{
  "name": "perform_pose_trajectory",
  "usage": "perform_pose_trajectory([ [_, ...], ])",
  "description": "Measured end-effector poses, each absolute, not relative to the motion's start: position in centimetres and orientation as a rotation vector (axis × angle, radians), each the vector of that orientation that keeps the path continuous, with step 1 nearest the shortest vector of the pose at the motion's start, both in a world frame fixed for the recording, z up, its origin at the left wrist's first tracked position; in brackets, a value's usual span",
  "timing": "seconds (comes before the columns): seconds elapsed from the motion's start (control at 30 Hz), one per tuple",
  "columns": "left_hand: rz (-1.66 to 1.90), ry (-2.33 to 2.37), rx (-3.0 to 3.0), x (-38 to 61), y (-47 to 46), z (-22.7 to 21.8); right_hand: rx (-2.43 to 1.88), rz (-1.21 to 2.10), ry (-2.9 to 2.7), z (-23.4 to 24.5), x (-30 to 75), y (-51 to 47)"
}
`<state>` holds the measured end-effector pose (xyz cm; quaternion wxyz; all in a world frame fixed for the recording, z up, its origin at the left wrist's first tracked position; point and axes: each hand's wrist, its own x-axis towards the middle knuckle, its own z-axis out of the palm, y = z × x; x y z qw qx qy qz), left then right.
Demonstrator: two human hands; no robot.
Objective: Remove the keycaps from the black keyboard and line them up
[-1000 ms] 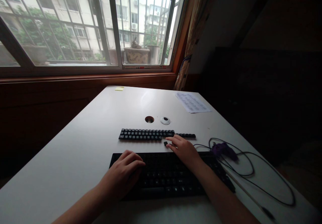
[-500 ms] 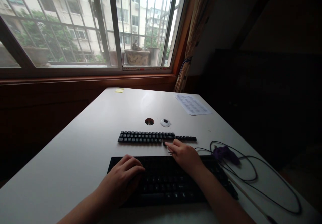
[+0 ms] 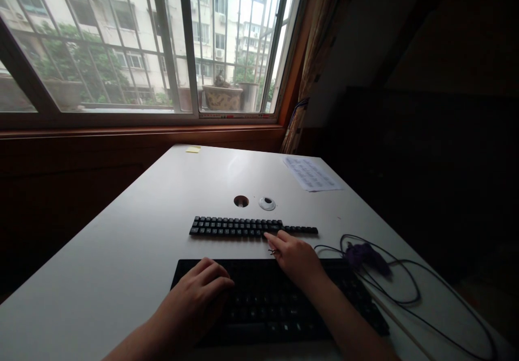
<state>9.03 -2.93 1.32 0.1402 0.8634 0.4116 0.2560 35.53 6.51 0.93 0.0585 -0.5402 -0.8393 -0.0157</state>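
Left hand, grip untellable, apparently steadies the keyboard; right hand, pinching a small shiny tool, touches keycaps at twelve o'clock.

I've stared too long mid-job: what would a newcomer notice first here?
Probably the bright barred window across the upper left. Then rows of black keycaps on the white desk, beyond the dark keyboard, with the right hand at their near edge. The left hand lies over the keyboard's left part.
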Motion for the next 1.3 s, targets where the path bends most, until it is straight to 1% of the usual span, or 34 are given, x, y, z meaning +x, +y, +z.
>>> perform_pose_trajectory([
  [0.9,0.766,1.152,2.539,8.8,-2.5,0.0,-1.583,-0.116,-2.501,0.7,35.3,6.5],
  [1.3,0.818,1.122,2.595,9.0,-2.5,0.7,-1.541,-0.052,-2.446,0.5,35.6,6.5],
])
